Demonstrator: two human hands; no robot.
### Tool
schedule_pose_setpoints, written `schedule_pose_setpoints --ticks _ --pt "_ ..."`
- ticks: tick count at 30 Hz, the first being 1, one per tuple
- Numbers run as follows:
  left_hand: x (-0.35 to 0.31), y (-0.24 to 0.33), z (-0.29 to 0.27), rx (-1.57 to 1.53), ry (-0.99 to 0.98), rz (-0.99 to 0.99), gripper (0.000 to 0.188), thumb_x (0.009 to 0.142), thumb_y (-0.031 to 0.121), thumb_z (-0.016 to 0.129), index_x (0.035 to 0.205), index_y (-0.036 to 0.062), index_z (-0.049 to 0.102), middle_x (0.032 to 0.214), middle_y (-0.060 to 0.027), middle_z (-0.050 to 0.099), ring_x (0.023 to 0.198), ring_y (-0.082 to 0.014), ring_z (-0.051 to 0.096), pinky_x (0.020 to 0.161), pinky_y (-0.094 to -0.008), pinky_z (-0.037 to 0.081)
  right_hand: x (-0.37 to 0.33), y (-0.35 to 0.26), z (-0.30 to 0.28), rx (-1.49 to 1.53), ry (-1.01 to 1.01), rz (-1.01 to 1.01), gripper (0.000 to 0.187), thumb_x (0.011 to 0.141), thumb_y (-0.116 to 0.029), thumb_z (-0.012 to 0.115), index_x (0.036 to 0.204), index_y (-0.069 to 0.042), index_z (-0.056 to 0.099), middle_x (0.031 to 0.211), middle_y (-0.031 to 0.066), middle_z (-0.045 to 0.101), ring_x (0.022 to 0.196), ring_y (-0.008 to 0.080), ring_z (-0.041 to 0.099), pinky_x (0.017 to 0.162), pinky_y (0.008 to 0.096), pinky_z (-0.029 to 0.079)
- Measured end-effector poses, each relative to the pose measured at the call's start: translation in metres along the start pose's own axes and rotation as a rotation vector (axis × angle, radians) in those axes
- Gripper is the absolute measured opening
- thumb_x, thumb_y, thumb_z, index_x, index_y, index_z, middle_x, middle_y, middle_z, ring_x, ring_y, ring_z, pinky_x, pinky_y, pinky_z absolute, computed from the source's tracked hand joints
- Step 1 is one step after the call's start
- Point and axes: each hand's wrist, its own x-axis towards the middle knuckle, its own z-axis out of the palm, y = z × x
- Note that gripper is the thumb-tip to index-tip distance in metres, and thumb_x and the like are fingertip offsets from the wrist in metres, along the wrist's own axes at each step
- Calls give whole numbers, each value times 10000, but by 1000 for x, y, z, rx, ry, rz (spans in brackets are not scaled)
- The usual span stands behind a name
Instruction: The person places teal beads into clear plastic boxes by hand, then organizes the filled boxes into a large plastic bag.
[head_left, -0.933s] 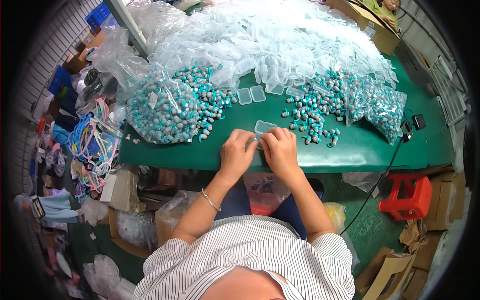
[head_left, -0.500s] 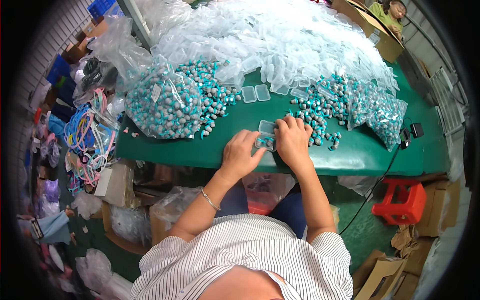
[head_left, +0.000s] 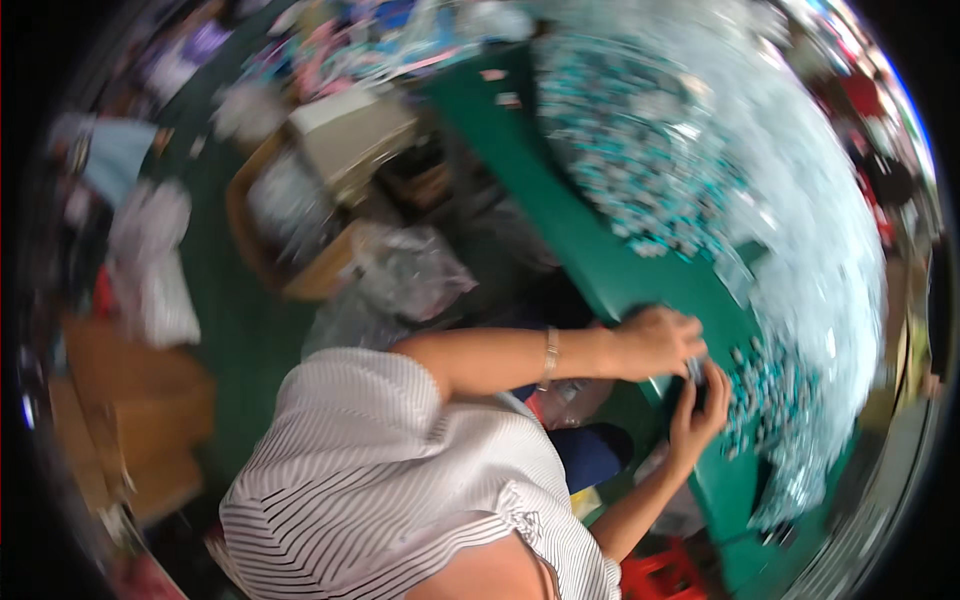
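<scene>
The picture is tilted and smeared by motion. Between my two hands, at the edge of the green table (head_left: 590, 270), is a small clear plastic box (head_left: 696, 370), mostly hidden by fingers. My left hand (head_left: 658, 342) bends over it with curled fingers pressed to its side. Opposite, my right hand (head_left: 702, 408) pinches it between thumb and fingers. Whether the lid is closed cannot be made out. Just beyond my right hand lies a loose pile of small grey pieces with teal tails (head_left: 770, 395).
A larger heap of the grey and teal pieces (head_left: 640, 140), partly in a clear bag, lies on the table. Behind stretches a mound of clear plastic boxes (head_left: 820, 270). A cardboard carton (head_left: 262, 225), plastic bags (head_left: 415, 275) and a red stool (head_left: 665, 575) stand below.
The whole view has swung and tilted, so the table now runs diagonally on the right. My hands remain together at the box; its open lid, visible before, is now hidden.
</scene>
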Motion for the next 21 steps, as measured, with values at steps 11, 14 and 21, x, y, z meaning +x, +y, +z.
schedule_pose_setpoints --ticks 11,14,21 --pt "3 1 20 -96 184 49 199 772 289 661 749 92 651 793 -36 559 709 -184 610 595 -331 476 -11 35 -17 -91 -139 78 345 987 -121 563 1270 74 537 1178 145 625 1018 199 584 890 328 475" --pt "7 8 19 -153 89 54 189 795 289 641 824 117 716 844 -23 605 727 -166 631 622 -309 512 -12 26 -23 -146 -104 33 350 998 -167 553 1258 67 556 1169 143 637 1015 202 593 879 328 478" --pt "4 7 17 -151 -19 -9 193 846 261 601 892 118 722 922 -31 634 786 -171 661 628 -320 535 -11 15 -10 -78 -60 127 389 1014 -226 526 1272 64 558 1213 150 627 1079 227 584 926 339 449"
